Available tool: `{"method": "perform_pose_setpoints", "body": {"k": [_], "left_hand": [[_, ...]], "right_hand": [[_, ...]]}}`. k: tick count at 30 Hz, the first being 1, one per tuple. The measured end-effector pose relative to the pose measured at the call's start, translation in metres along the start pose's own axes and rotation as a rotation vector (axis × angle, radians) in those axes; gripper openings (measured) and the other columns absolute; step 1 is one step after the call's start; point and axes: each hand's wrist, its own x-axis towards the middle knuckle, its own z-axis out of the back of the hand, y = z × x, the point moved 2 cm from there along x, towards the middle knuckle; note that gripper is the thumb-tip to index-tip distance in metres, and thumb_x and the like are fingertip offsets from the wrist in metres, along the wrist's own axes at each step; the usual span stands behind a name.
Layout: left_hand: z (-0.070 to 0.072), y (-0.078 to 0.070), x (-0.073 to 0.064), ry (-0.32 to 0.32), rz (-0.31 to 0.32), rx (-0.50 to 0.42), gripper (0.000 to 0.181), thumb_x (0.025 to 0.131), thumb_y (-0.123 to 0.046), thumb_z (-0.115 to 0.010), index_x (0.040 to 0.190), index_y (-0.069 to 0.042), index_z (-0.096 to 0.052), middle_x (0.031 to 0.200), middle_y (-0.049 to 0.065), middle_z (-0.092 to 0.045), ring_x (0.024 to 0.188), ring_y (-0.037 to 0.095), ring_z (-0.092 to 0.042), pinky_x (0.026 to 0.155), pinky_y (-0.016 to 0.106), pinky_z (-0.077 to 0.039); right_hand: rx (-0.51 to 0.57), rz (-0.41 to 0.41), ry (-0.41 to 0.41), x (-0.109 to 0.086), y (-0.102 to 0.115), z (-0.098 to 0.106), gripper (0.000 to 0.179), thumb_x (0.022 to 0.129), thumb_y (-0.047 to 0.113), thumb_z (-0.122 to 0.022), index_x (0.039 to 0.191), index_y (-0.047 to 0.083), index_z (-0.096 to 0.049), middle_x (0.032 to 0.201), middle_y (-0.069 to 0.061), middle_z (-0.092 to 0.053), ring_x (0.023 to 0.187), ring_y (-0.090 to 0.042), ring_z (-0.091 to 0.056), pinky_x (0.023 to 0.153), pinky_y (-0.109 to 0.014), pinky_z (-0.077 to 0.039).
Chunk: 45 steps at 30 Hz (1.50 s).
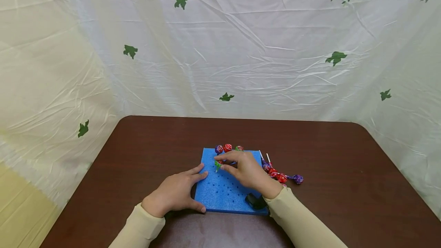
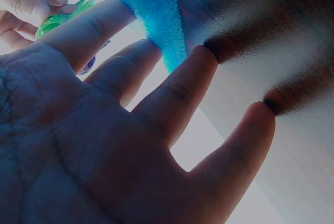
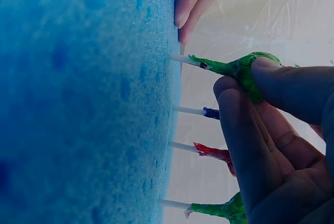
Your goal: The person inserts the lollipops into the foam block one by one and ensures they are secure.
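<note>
Head view: from where I stand, the right hand (image 1: 246, 169) pinches a round, green-wrapped lollipop (image 1: 218, 163) above a flat blue foam board (image 1: 220, 200) dotted with holes. The left hand (image 1: 177, 192) grasps nothing, resting along the board's left edge. Three upright lollipops in purple, red and green wrappers (image 1: 227, 147) line the far edge; a loose heap of purple and red lollipops (image 1: 272, 173) lies beside the right edge. Wrapper print too small to read.

Left wrist view: fingers spread, straight. Judgement: keep this light brace so the board cannot slide.

Right wrist view: white paper-like stick (image 3: 183, 59) meets the foam; depth cannot be told. Best pressed straight along its axis, gripping lower if it bends. No brand legible.
</note>
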Motion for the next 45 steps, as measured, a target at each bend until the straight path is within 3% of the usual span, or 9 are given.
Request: {"method": "perform_pose_setpoints", "body": {"k": [14,20,35,45], "left_hand": [[0.0018,-0.0034,0.0003,-0.001,0.008,-0.005,0.099,0.068,-0.062,-0.084,0.146,-0.011,-0.052,0.158,0.009,-0.035,0.133,0.031,-0.049,0.095,0.050,-0.049],[0.0023,-0.0031,0.0008,-0.002,0.008,-0.006,0.099,0.068,-0.062,-0.084,0.146,-0.011,-0.052,0.158,0.010,-0.034,0.133,0.032,-0.049,0.095,0.050,-0.049],[0.0022,-0.0043,-0.0001,0.016,0.017,-0.021,0.099,0.068,-0.064,-0.082,0.148,-0.013,-0.051,0.159,0.009,-0.034,0.134,0.032,-0.048,0.097,0.052,-0.047],[-0.0001,-0.0030,-0.0006,0.014,0.009,-0.016,0.100,0.068,-0.065,-0.082,0.147,-0.013,-0.051,0.158,0.009,-0.035,0.133,0.032,-0.049,0.097,0.051,-0.048]], "right_hand": [[0.017,-0.005,0.043,0.0013,-0.0003,0.0048,0.030,0.095,0.014,-0.069,0.126,0.015,-0.071,0.119,0.004,-0.070,0.088,-0.004,-0.065,0.073,-0.026,-0.055],[0.020,-0.002,0.029,0.0020,-0.0004,0.0047,0.032,0.095,0.013,-0.070,0.127,0.015,-0.069,0.115,0.002,-0.071,0.093,-0.007,-0.068,0.079,-0.029,-0.056],[0.038,-0.022,0.030,-0.0012,0.0011,0.0038,0.034,0.093,0.011,-0.072,0.127,0.012,-0.069,0.114,-0.001,-0.071,0.095,-0.013,-0.069,0.080,-0.035,-0.057],[-0.004,-0.010,0.040,-0.0041,0.0047,0.0093,0.038,0.092,0.010,-0.073,0.129,0.014,-0.068,0.118,0.001,-0.070,0.097,-0.010,-0.068,0.084,-0.035,-0.056]]}}
